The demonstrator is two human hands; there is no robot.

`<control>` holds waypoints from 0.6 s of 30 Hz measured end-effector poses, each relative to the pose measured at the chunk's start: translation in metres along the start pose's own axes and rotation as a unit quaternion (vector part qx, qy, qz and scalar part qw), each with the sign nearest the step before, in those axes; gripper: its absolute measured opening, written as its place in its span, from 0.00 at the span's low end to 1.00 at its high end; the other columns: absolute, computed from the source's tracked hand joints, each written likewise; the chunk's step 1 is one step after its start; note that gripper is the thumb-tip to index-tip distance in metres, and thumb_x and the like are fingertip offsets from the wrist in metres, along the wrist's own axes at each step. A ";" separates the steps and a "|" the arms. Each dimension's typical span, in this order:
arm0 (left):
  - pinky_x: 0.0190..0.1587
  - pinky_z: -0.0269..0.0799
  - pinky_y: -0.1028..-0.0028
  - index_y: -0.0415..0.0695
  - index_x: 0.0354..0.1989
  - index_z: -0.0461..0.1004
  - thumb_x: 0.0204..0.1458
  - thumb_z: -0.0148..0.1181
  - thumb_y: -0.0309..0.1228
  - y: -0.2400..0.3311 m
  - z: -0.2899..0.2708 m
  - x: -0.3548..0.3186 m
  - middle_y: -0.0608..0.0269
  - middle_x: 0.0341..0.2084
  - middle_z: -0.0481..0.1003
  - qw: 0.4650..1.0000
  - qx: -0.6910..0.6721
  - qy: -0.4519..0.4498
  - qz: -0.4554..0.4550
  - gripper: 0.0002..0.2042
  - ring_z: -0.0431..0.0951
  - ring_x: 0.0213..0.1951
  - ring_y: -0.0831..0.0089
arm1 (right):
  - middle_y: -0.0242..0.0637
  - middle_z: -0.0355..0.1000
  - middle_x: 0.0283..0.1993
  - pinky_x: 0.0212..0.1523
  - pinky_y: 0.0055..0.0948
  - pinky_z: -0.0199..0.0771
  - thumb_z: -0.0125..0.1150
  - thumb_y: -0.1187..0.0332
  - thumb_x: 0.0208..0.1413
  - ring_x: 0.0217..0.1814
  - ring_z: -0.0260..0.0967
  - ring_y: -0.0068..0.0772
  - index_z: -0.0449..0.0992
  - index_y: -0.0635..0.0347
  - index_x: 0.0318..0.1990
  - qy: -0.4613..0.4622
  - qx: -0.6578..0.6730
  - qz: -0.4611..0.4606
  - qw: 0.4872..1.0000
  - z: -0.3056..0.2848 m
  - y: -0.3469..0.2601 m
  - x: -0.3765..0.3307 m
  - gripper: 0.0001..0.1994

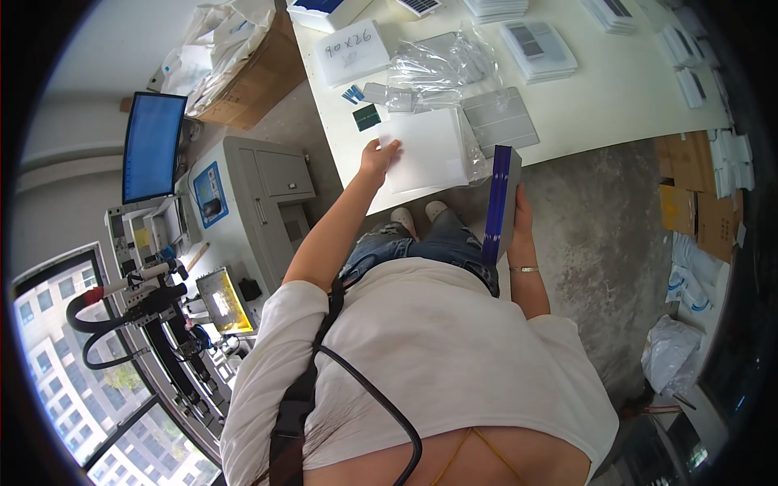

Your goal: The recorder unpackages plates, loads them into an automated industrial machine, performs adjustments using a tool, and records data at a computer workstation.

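Note:
My left hand (pixel 378 162) grips the left edge of a white rectangular sheet or stack of sheets (pixel 427 150) lying at the table's near edge, thumb on top. My right hand (pixel 523 212) holds a flat slab (pixel 500 202), upright and tilted, beside the table's edge. Its narrow face toward me is dark blue with small light marks, its side grey; the fingers behind it are partly hidden. Just beyond my left hand lies a small dark green square panel (pixel 366 117). Several blue strips (pixel 352 94) lie farther up. A grey panel (pixel 502 120) rests right of the white sheets.
Clear plastic bags (pixel 450 65) and a handwritten white box or pad (pixel 351 53) sit on the white table (pixel 604 109). White stacks (pixel 539 50) stand farther back. A grey cabinet (pixel 267 174), a monitor (pixel 152 147) and a cardboard box (pixel 255 77) are left; cartons (pixel 679 211) are right.

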State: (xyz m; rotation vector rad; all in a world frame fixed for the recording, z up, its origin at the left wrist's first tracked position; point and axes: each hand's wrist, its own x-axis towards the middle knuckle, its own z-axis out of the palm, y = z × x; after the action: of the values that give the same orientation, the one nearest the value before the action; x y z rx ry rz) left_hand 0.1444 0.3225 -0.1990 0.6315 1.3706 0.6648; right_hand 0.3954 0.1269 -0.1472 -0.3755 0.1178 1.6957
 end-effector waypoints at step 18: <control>0.58 0.59 0.60 0.39 0.62 0.55 0.55 0.23 0.64 0.075 0.046 -0.149 0.49 0.55 0.63 0.981 0.059 -0.179 -0.040 0.41 0.65 0.55 0.58 | 0.37 0.68 0.52 0.50 0.27 0.68 0.48 0.58 0.61 0.50 0.67 0.28 0.64 0.65 0.55 0.028 -0.254 0.025 0.966 0.012 -0.006 0.037 0.22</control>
State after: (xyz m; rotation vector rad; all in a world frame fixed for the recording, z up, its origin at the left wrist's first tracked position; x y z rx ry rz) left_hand 0.1741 0.2607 -0.0399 0.7475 1.0981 0.3835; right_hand 0.3950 0.1663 -0.1469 -0.8076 -0.2770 1.7530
